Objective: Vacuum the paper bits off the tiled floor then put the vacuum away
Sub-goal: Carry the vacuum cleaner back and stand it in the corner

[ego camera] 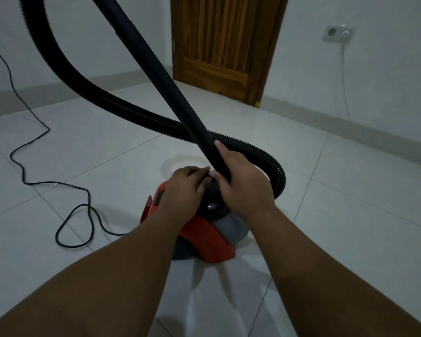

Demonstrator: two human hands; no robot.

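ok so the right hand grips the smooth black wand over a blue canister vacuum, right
No: the head view shows the canister vacuum is red with grey, not blue. The right hand does grip the smooth black wand over it.

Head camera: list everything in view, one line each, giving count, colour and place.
vacuum: one, red, grey and black, on the floor at centre
tube: one, black, slanting from the top edge down to the vacuum
hose: one, black, ribbed, looping from upper left round the vacuum's right
power cord: one, black, trailing over the floor at left
door: one, brown wood, back wall
socket: one, white, right wall
cable: one, thin, hanging below the socket
floor: white tiles
left hand: on the vacuum's black top
right hand: gripping the tube's lower end
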